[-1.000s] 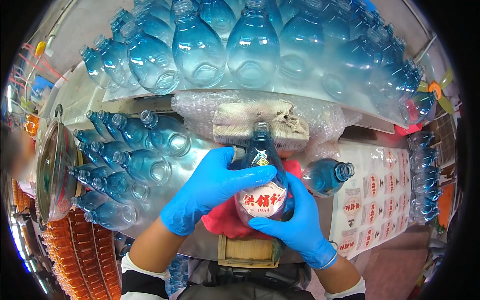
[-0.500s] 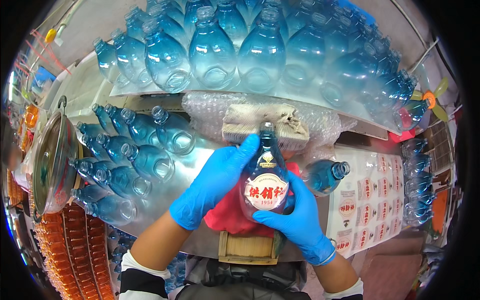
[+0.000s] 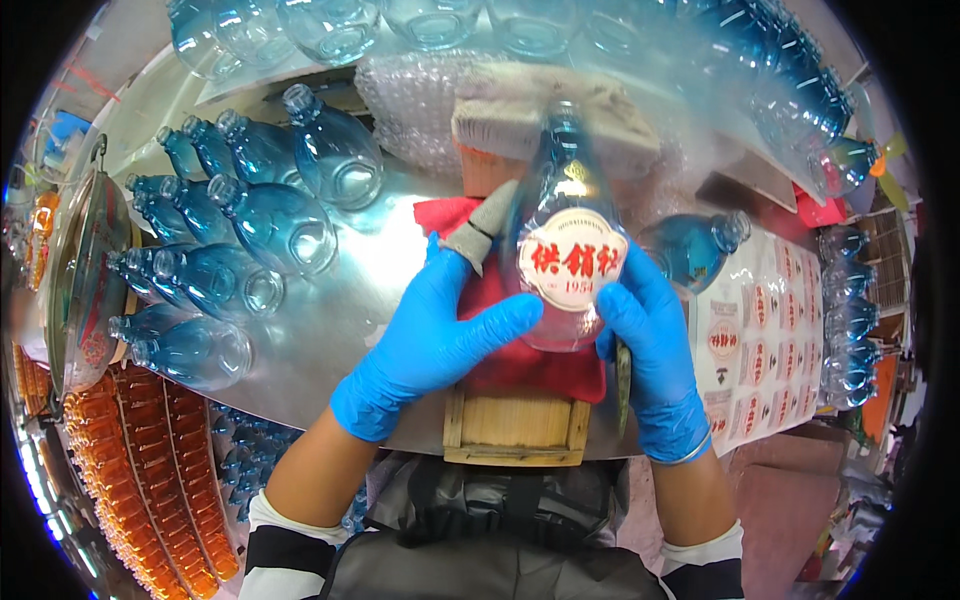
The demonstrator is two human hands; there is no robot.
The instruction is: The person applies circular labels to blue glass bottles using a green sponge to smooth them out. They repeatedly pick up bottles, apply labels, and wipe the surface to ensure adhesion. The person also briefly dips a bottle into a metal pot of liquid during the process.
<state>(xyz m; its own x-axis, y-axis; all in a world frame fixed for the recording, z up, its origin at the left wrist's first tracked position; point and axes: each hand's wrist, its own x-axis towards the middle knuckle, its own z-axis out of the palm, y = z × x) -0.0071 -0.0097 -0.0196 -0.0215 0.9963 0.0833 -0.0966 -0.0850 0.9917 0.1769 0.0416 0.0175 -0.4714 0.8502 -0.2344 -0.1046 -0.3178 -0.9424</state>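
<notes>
A clear-blue glass bottle (image 3: 566, 190) with a round cream label in red lettering leans back before me, neck pointing away. Its lower right side is gripped by my right hand (image 3: 645, 330), blue-gloved, with the thumb by the label's edge; the other fingers are mostly behind the glass. My left hand (image 3: 425, 315), also gloved, is at the bottle's lower left. Its thumb is spread from the fingers, the tip by the glass. Grey fabric (image 3: 482, 228) covers the left fingertips. Red cloth (image 3: 520, 375) lies under the bottle, over a wooden frame (image 3: 515, 428).
Several unlabelled blue bottles (image 3: 275, 225) lie at left. More bottles (image 3: 435, 25) stand on the far shelf. Right of my hand lies another bottle (image 3: 695, 250), beside a label sheet (image 3: 755, 345). A pale fabric-covered block (image 3: 510, 125) and bubble wrap (image 3: 405, 105) sit beyond.
My left hand has come off the bottle's neck and dropped to its lower left, fingers opening. The right hand still holds the bottle. The whole view has shifted, with the far shelf higher up.
</notes>
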